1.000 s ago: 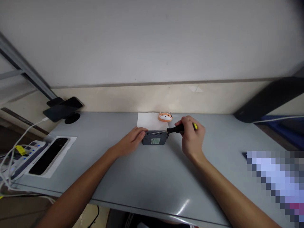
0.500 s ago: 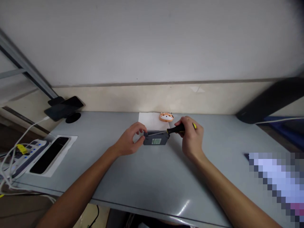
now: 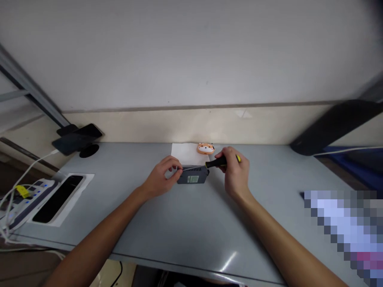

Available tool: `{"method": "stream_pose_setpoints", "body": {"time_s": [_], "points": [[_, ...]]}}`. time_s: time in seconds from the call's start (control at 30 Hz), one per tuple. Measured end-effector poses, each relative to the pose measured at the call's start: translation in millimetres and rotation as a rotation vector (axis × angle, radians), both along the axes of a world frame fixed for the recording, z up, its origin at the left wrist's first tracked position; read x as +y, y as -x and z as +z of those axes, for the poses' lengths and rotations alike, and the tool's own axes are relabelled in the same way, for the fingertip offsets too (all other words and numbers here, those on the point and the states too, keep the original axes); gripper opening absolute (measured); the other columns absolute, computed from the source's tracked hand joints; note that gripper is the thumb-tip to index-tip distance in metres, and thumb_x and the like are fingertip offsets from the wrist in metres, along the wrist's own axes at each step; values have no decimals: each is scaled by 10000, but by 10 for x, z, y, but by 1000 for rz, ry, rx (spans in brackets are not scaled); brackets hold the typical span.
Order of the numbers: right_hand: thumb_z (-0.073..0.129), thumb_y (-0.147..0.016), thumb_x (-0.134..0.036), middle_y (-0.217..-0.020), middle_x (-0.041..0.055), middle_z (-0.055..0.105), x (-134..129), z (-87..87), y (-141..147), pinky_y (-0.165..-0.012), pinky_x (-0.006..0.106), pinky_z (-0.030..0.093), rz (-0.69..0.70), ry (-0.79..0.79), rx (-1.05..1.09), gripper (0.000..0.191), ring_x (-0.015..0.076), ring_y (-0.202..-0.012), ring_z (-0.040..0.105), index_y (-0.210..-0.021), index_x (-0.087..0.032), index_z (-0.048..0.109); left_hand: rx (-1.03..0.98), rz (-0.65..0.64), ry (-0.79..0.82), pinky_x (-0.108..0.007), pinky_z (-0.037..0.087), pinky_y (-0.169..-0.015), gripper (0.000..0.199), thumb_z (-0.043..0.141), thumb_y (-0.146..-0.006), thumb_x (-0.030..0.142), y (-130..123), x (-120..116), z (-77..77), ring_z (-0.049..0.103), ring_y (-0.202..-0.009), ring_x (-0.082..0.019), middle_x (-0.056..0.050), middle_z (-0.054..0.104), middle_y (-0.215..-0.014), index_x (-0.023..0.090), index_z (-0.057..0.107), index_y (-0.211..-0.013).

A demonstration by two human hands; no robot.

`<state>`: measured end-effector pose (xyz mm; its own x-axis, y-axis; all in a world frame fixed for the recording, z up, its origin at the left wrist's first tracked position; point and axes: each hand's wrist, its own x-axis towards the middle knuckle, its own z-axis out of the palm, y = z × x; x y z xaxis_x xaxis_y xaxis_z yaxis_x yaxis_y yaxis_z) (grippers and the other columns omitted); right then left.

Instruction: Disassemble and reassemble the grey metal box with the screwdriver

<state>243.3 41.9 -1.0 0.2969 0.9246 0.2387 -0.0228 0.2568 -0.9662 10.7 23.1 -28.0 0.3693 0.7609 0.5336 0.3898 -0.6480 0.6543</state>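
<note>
A small dark grey box [image 3: 183, 178] with a row of vent slots and a pale label stands on the grey desk. My right hand [image 3: 235, 170] is wrapped around the black and yellow handle of a screwdriver [image 3: 216, 162]. Its thin shaft points left across the top of the box's slotted face. At the box's left end, my left hand [image 3: 161, 176] has thumb and forefinger pinched together beside the shaft's tip. Whatever lies between those fingertips is too small to make out.
Behind the box lie white paper [image 3: 183, 150] and an orange animal-face case [image 3: 205, 149]. On the left are a phone [image 3: 60, 198] on paper, a power strip [image 3: 36, 199] with cables, and another phone [image 3: 78, 138] on a stand. A dark cylinder [image 3: 332, 127] stands at right.
My left thumb and forefinger have closed together by the screwdriver's tip. The whole view has shifted slightly, so everything sits a little further left. My right hand still grips the screwdriver.
</note>
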Motion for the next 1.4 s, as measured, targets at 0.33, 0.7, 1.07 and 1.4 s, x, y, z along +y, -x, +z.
{"method": "stream_pose_setpoints", "body": {"time_s": [0.33,0.7,1.07,1.4], "points": [[629,-838,-456,-671,-8,548,56,-5,-26,-563,228,459,32,78,107,325,131,-652,518,-648,-193,638,-69,75,49,-292,501,-730,162,593,-1002,316,-72,38,-62,592,-824,-149,-49,634,-931,203,671,-917],[637,-821,-508,-710,14,642,243,-65,-202,-541,236,470,-57,74,141,357,136,-634,571,-677,-183,658,-88,284,19,-295,507,-778,191,580,-999,348,9,186,-130,613,-887,-153,-37,655,-945,199,668,-918],[646,-773,-418,-547,-26,514,390,-59,-480,-444,233,365,-177,13,145,303,114,-509,443,-578,-190,605,401,249,-87,-422,491,-932,153,585,-971,284,254,697,-333,595,-984,-240,-85,656,-1005,192,695,-918],[628,-740,-348,-507,-18,485,381,-40,-445,-410,255,285,-173,-39,122,273,103,-457,408,-519,-193,586,341,238,-55,-416,483,-993,156,561,-1001,270,281,654,-442,603,-1083,-232,-68,684,-1110,216,706,-1019]]}}
